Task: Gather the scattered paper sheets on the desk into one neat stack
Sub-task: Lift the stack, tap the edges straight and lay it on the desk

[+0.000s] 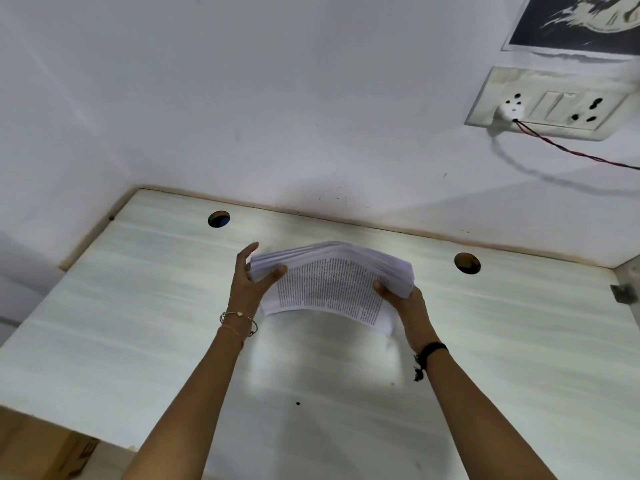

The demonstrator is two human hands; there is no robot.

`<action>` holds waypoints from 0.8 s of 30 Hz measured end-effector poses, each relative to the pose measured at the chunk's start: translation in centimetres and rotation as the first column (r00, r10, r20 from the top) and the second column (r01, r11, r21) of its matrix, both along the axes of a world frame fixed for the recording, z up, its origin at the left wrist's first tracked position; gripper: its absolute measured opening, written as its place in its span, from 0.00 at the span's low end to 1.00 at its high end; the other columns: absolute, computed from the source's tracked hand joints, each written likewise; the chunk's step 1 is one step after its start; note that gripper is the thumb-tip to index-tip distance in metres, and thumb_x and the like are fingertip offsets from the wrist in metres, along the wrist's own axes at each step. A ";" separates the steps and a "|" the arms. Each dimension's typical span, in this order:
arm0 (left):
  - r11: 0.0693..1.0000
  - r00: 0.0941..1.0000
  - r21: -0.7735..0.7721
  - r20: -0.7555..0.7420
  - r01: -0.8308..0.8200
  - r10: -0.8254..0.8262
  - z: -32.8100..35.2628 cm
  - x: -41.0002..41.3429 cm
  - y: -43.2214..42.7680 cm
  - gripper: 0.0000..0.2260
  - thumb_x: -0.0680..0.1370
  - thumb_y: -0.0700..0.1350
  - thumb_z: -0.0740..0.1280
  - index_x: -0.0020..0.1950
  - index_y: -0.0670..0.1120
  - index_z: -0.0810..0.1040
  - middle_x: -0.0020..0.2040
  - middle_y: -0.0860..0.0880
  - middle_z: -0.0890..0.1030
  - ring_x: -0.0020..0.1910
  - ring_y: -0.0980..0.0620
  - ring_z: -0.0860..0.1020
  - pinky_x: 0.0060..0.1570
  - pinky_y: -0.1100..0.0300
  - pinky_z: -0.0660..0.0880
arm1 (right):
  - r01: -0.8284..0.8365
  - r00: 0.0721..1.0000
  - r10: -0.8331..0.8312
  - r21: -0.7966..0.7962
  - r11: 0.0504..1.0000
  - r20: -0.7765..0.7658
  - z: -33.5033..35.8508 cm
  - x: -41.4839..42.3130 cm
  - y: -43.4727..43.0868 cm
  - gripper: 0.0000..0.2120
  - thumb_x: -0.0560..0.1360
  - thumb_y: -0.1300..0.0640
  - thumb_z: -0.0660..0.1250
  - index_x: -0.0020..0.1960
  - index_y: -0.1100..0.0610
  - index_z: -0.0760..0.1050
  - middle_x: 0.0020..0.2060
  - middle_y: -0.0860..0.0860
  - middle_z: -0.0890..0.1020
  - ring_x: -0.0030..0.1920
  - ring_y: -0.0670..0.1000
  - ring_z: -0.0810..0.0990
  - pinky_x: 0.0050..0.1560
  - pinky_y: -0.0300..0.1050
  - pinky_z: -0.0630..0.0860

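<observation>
A thick stack of white printed paper sheets [329, 289] is held up above the pale desk [138, 323], bowed upward in the middle, its shadow on the desk below. My left hand [249, 278] grips the stack's left edge, thumb on the printed top sheet and fingers behind. My right hand [403, 299] grips the right edge, thumb on top and palm underneath. The sheet edges at the far side look fanned and slightly uneven.
The desk has two round cable holes, one at the back left [219, 219] and one at the back right [467, 262]. A wall socket panel [550, 103] with a plugged red-black cord [571, 152] sits upper right, below a dark poster [581, 20]. A cardboard box [52, 452] lies below the desk's front left edge.
</observation>
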State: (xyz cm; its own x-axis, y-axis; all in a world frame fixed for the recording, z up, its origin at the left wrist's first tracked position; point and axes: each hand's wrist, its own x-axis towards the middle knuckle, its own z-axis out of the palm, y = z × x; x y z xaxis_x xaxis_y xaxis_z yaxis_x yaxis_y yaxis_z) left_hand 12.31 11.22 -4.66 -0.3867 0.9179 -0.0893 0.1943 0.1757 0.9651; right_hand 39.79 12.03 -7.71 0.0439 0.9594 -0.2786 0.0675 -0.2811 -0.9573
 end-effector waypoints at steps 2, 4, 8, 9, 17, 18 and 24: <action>0.997 0.996 -0.017 0.044 -0.078 0.079 0.1 0.6 0.0 0.25 0.72 0.47 0.72 0.67 0.45 0.69 0.63 0.49 0.72 0.61 0.53 0.70 0.54 0.68 0.68 | 0.042 0.999 -0.042 0.032 0.999 0.014 0.7 -0.2 0.3 0.08 0.73 0.55 0.72 0.50 0.50 0.76 0.43 0.44 0.81 0.39 0.40 0.80 0.34 0.24 0.72; 0.984 0.982 -0.026 0.064 -0.178 0.180 0.2 1.5 0.0 0.24 0.72 0.51 0.71 0.65 0.44 0.71 0.61 0.49 0.73 0.58 0.53 0.70 0.55 0.63 0.66 | 0.064 0.997 -0.065 0.031 0.997 0.050 1.1 -0.4 0.5 0.07 0.72 0.55 0.72 0.46 0.48 0.74 0.40 0.46 0.79 0.38 0.40 0.77 0.31 0.24 0.71; 0.936 0.931 -0.054 0.099 -0.347 0.350 0.6 3.1 0.8 0.24 0.71 0.50 0.72 0.63 0.44 0.70 0.54 0.49 0.73 0.52 0.51 0.71 0.48 0.61 0.68 | 0.068 0.998 -0.069 0.085 0.994 0.014 1.6 -0.4 0.3 0.13 0.70 0.46 0.73 0.50 0.49 0.75 0.45 0.47 0.81 0.42 0.40 0.79 0.36 0.24 0.73; 0.938 0.933 -0.044 0.097 -0.345 0.347 0.6 3.3 1.0 0.25 0.70 0.50 0.73 0.63 0.44 0.70 0.53 0.49 0.73 0.51 0.50 0.72 0.45 0.62 0.69 | 0.070 0.997 -0.066 0.122 0.990 -0.034 1.7 -0.3 0.1 0.16 0.68 0.41 0.71 0.51 0.48 0.77 0.46 0.46 0.82 0.44 0.42 0.80 0.41 0.26 0.74; 0.947 0.952 0.103 0.035 -0.305 0.303 0.3 3.3 0.3 0.43 0.55 0.70 0.69 0.63 0.46 0.69 0.48 0.50 0.75 0.45 0.53 0.75 0.33 0.80 0.67 | 0.350 0.936 -0.340 0.123 0.929 -0.095 2.7 -2.0 1.7 0.17 0.70 0.39 0.69 0.43 0.54 0.75 0.40 0.45 0.78 0.43 0.45 0.76 0.46 0.39 0.70; 0.947 0.953 0.107 0.020 -0.302 0.301 0.3 3.4 0.3 0.43 0.55 0.71 0.68 0.63 0.46 0.69 0.48 0.51 0.75 0.45 0.53 0.75 0.34 0.79 0.67 | 0.363 0.931 -0.357 0.136 0.922 -0.070 2.6 -2.3 1.7 0.16 0.69 0.42 0.69 0.45 0.55 0.75 0.40 0.45 0.78 0.43 0.45 0.76 0.45 0.38 0.70; 0.944 0.944 0.122 -0.093 -0.306 0.317 0.2 3.1 1.0 0.30 0.66 0.63 0.69 0.62 0.48 0.71 0.48 0.53 0.77 0.47 0.48 0.77 0.35 0.73 0.66 | 0.384 0.922 -0.384 0.207 0.900 -0.044 2.2 -2.2 1.2 0.08 0.77 0.52 0.65 0.52 0.56 0.73 0.43 0.42 0.77 0.43 0.39 0.76 0.44 0.36 0.69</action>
State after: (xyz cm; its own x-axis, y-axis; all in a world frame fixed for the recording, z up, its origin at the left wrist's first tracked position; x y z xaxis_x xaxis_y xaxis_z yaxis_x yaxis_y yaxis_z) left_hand 15.44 12.23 -4.50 -0.6568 0.7517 0.0593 0.2516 0.1443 0.9570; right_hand 37.56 13.24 -5.53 0.4202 0.9042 -0.0757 -0.0079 -0.0798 -0.9968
